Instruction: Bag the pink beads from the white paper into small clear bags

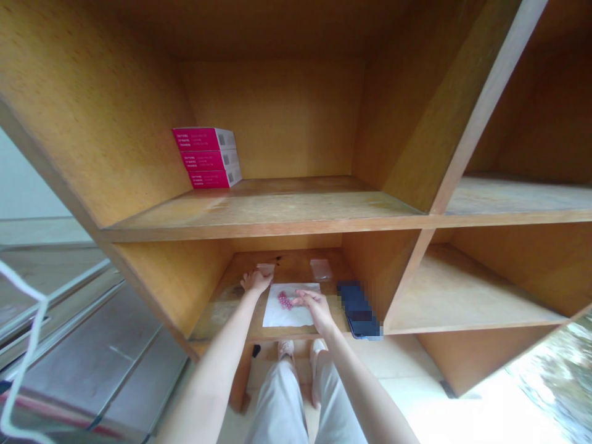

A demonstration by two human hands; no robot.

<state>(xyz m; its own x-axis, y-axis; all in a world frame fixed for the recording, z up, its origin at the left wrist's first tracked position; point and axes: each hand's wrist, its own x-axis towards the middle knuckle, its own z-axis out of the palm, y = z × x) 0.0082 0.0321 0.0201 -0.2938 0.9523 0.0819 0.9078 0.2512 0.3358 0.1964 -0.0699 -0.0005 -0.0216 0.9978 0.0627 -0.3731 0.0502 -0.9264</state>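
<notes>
A small cluster of pink beads lies on a white sheet on the lower shelf. Over the right part of this sheet is my right hand, its fingertips drawn together beside the beads; whatever they may hold is too small to make out. My left hand rests left of the sheet with its fingers spread on the shelf. Just beyond it lies a small clear plastic bag, partly covered by the hand; a firm grip on it does not show. A second clear bag lies behind the sheet.
A dark blue phone-like item, partly pixelated, lies at the shelf's right. Three stacked pink boxes stand on the upper shelf, whose front edge runs above my hands. Wooden dividers bound the compartment. A white metal frame stands at left.
</notes>
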